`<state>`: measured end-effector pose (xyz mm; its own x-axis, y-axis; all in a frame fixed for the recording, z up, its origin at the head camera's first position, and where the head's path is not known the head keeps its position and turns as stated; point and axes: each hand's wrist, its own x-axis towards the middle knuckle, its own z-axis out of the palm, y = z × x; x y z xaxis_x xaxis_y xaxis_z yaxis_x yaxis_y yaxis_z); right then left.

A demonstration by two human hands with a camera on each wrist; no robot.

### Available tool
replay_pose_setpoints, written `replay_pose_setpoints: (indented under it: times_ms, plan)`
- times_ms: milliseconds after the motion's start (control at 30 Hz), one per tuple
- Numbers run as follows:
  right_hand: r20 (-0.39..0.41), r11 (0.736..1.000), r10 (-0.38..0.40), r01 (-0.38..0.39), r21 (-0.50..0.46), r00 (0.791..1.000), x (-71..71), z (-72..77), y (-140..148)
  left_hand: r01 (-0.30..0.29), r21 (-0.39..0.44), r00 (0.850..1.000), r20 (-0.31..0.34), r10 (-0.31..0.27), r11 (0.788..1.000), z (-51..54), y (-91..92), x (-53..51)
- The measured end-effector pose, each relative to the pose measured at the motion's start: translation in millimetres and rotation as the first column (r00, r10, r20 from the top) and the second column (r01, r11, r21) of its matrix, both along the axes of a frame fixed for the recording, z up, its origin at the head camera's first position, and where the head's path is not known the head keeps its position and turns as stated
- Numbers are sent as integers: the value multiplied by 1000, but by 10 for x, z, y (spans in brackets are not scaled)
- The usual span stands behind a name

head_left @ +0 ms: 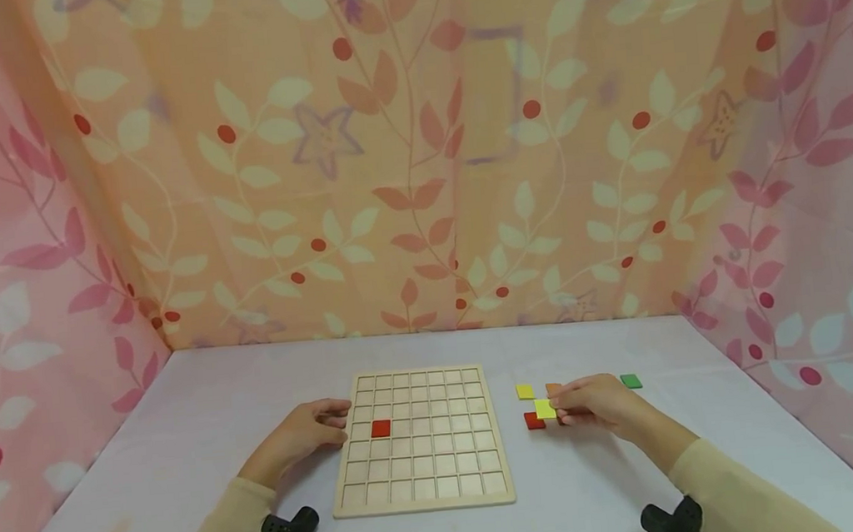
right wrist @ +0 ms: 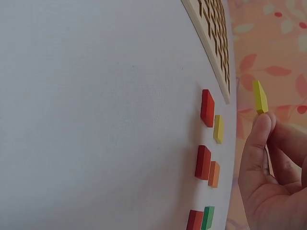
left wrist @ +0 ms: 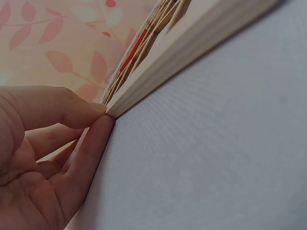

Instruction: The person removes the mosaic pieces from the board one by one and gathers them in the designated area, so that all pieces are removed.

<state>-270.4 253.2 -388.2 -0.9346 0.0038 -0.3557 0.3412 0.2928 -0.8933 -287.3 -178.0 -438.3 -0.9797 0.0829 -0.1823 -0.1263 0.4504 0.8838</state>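
A light wooden grid board [head_left: 424, 504] lies flat on the table, with a red square tile [head_left: 382, 428] in one left-side cell. My left hand [head_left: 306, 434] holds the board's left edge; its thumb and a fingertip meet at that edge in the left wrist view. Raised above the table, a yellow tile [head_left: 545, 409] is pinched between the thumb and fingers of my right hand [head_left: 595, 403]. Beneath and around that hand lie another yellow tile [head_left: 525, 392], a red tile [head_left: 534, 421], an orange tile [right wrist: 214, 174] and a green tile [head_left: 631, 381].
Two more red tiles, one in the middle [right wrist: 203, 163] and one at the bottom [right wrist: 194, 219], show in the right wrist view. The white tabletop [head_left: 204, 400] meets leaf-patterned cloth [head_left: 419, 175] at the back and sides. A black device sits at each sleeve.
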Motion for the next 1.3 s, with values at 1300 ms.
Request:
replay_pose_setpoints:
  times_ms: [1300]
  plan:
    - [4,999,-27,27,30,1000,48,15,697,6,3,1000,-10,-6,1000,30,-5,19]
